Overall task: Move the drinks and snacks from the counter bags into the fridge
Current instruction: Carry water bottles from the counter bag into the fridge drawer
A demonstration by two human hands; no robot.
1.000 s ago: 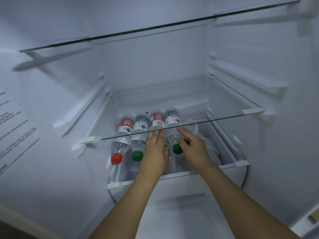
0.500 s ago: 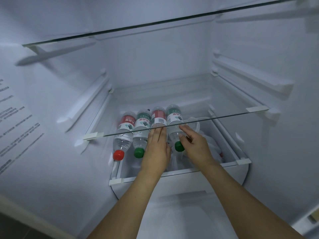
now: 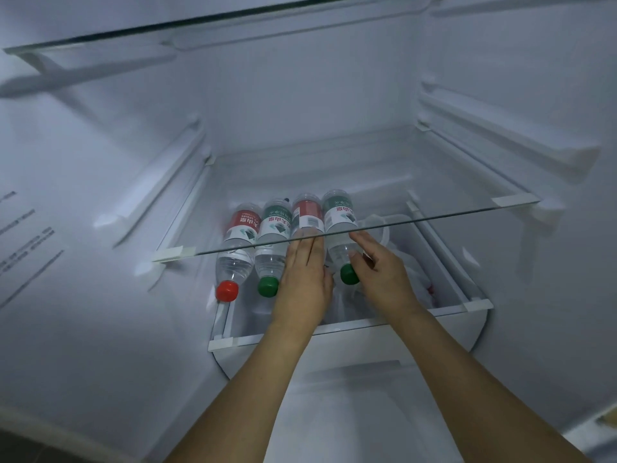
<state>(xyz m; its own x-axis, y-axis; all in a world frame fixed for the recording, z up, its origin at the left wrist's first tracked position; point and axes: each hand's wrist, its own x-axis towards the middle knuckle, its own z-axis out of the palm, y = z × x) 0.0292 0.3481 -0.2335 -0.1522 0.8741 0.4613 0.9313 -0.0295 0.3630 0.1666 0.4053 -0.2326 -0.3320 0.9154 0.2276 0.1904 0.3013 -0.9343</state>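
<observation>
White fridge interior, low glass shelf [image 3: 367, 225] | four bottles lying side by side beneath, caps toward opening | left hand [image 3: 302, 279] flat on third bottle [image 3: 307, 213] | right hand [image 3: 380, 275] loosely cupping green-capped fourth bottle [image 3: 340, 225], nearer.

Both bare arms reached up from the bottom of the frame toward its middle. The left hand [image 3: 302, 282] lay flat, fingers straight together. The right hand [image 3: 380, 274] had curled fingers.

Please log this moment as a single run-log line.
left hand: flat on third bottle | right hand: holds green-capped bottle | four bottles lying in row under glass shelf
</observation>
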